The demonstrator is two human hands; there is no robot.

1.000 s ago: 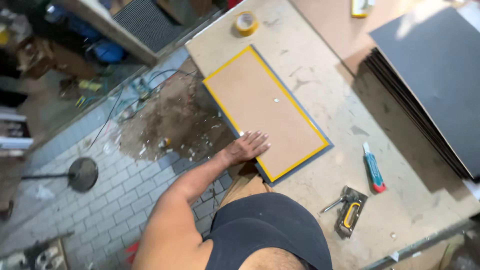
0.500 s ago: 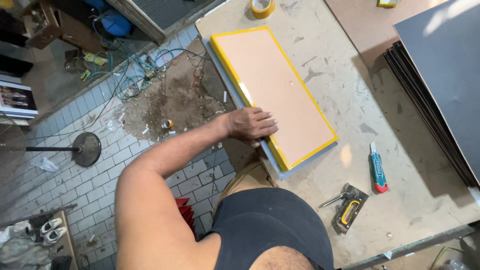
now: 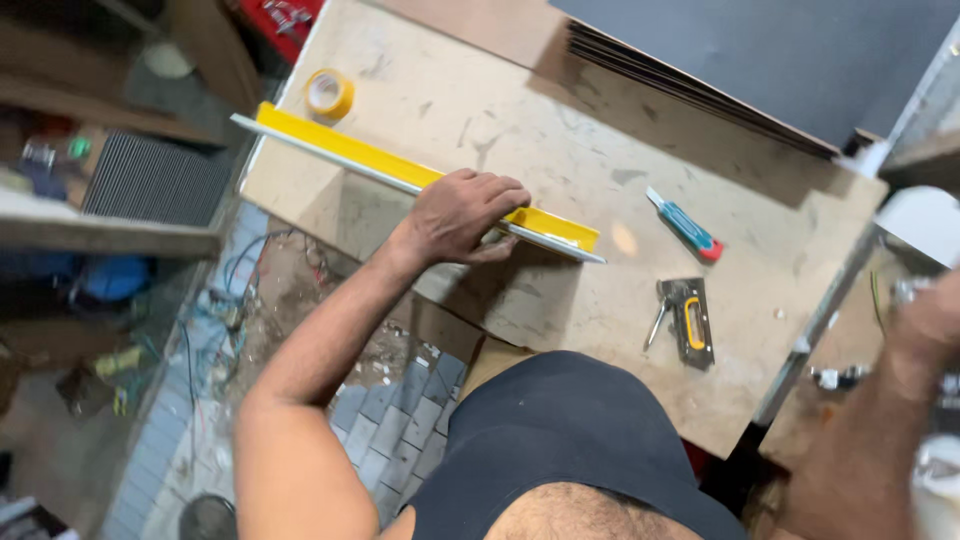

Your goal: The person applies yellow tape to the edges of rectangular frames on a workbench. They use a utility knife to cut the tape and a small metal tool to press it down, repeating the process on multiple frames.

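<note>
My left hand [image 3: 460, 215] grips the upper edge of a flat panel with yellow taped borders [image 3: 340, 145]. The panel stands on its edge on the wooden workbench [image 3: 560, 130], so I see it edge-on as a long yellow strip with a pale rim. It runs from the bench's far left corner toward the middle. My right hand [image 3: 925, 330] is blurred at the right edge of the view, past the bench's side. Whether it holds anything is unclear.
A yellow tape roll [image 3: 329, 93] lies by the panel's far end. A teal utility knife [image 3: 685, 225] and a staple gun [image 3: 688, 320] rest on the bench to the right. A stack of dark sheets [image 3: 760, 50] covers the back. Tiled floor with wires lies left.
The panel lay flat under my left hand; now it is tipped up onto its edge and gripped from above. My view has swung, and my right hand has come into sight at the right.
</note>
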